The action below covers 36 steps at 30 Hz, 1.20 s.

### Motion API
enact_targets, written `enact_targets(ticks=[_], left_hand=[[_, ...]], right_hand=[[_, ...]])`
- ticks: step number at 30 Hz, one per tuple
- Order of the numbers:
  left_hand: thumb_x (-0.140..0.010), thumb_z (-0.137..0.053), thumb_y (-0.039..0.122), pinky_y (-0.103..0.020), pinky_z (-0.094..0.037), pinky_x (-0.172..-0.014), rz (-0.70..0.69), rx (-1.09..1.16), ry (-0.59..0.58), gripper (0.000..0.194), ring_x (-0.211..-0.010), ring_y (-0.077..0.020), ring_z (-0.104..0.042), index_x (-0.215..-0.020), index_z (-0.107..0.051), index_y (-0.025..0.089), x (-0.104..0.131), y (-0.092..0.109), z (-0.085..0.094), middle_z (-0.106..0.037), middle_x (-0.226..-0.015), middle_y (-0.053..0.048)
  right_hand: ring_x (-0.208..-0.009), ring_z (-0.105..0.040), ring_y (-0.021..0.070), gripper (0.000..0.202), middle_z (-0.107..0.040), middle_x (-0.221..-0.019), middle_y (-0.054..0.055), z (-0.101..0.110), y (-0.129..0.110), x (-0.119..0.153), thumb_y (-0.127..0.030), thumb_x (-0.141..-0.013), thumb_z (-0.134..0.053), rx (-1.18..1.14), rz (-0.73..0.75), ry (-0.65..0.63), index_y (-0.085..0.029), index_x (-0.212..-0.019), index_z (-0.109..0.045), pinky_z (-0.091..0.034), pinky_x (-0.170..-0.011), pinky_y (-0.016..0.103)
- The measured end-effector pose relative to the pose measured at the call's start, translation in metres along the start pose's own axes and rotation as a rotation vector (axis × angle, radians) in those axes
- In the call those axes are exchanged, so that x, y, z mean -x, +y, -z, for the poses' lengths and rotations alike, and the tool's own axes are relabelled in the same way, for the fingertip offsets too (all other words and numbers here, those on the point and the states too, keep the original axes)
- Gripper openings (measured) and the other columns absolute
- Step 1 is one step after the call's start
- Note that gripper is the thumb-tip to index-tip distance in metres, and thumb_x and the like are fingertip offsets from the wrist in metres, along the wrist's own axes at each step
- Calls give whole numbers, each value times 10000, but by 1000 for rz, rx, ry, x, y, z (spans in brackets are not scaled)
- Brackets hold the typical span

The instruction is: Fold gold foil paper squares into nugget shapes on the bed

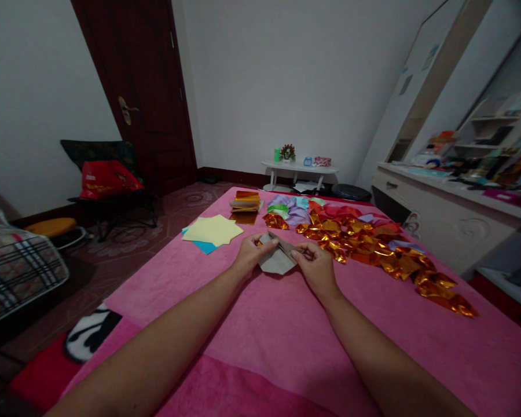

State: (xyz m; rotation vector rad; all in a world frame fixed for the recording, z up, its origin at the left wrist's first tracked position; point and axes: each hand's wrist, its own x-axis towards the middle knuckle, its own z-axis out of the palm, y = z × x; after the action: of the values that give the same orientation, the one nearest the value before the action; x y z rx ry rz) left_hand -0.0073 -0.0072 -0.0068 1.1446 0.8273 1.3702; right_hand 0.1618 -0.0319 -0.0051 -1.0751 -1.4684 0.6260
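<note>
Pink cloth widest. Along its right, a drift of crinkled gold foil pieces; far left, fanned pale yellow paper sheets. Left hand and right hand central, fingers of each pinching opposite sides of part-folded grey paper between them. Step looks like shaping a fold; next move probably calls for steady pinch, even pressure.

A home: a dresser stands past the table's right edge, a folding chair beyond its left.
</note>
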Motion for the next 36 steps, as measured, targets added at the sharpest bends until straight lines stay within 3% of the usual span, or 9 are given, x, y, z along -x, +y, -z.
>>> enact_targets(ticks=[6,10,13,17,23,28,30,32,36], left_hand=[[-560,-779,273,-214,-408,-515,18,-35,28,290,-519,-105,-547,-772,-665,112,-3,-4,3,-635,-636,-6],[-526,-785,245,-236,-450,-553,63,-15,13,328,-556,-132,-594,-793,-644,115,2,1,0,-672,-687,-27],[-568,-766,294,-211,-414,-501,104,-33,13,274,-500,-108,-559,-709,-608,120,7,7,-1,-639,-611,-13],[-604,-746,389,-194,-322,-429,159,-177,24,331,-402,-76,-451,-566,-530,141,7,11,10,-529,-477,22],[-592,-746,276,-212,-248,-457,7,-622,0,214,-445,-100,-436,-522,-576,166,4,9,34,-533,-494,7],[-555,-759,192,-245,-325,-580,-180,-964,10,149,-582,-153,-482,-585,-614,197,12,20,31,-526,-549,3],[-552,-759,176,-292,-384,-707,-318,-1124,-37,303,-792,-208,-541,-834,-653,210,13,26,28,-615,-822,-33],[-615,-716,153,-357,-379,-840,-451,-1240,-131,415,-1025,-258,-505,-1015,-632,221,13,29,26,-581,-1123,-76],[-728,-527,44,-333,-398,-830,-456,-1234,-587,300,-939,-209,-543,-946,-665,196,11,29,30,-621,-997,-78]], right_hand=[[-620,-604,177,149,-635,-705,24,-1,5,1,-328,-739,-642,47,9,-13,-192,-783,-601,-496,-574,285],[-644,-628,190,233,-650,-717,20,2,5,1,-328,-767,-615,-12,-18,24,-204,-958,-566,-512,-589,296],[-609,-622,191,277,-644,-679,10,3,2,-1,-331,-770,-597,-34,-48,14,-215,-1019,-559,-502,-546,291],[-575,-596,174,215,-634,-669,6,0,5,-8,-319,-749,-595,-29,-78,-58,-208,-933,-599,-474,-518,278],[-539,-536,146,127,-564,-590,-23,-6,11,-20,-231,-734,-565,200,14,-244,-203,-838,-632,-410,-503,250],[-620,-548,151,123,-612,-696,4,-6,2,-18,-154,-764,-541,616,194,-371,-216,-783,-646,-382,-566,267],[-755,-559,177,105,-610,-823,36,-3,-2,-15,-135,-763,-559,709,270,-391,-207,-741,-632,-393,-612,278],[-870,-540,201,115,-592,-901,58,2,-2,-14,-106,-761,-565,724,337,-408,-200,-727,-623,-412,-684,297],[-844,-536,198,213,-605,-836,59,15,1,-11,-43,-766,-486,559,398,-540,-196,-770,-633,-427,-736,326]])
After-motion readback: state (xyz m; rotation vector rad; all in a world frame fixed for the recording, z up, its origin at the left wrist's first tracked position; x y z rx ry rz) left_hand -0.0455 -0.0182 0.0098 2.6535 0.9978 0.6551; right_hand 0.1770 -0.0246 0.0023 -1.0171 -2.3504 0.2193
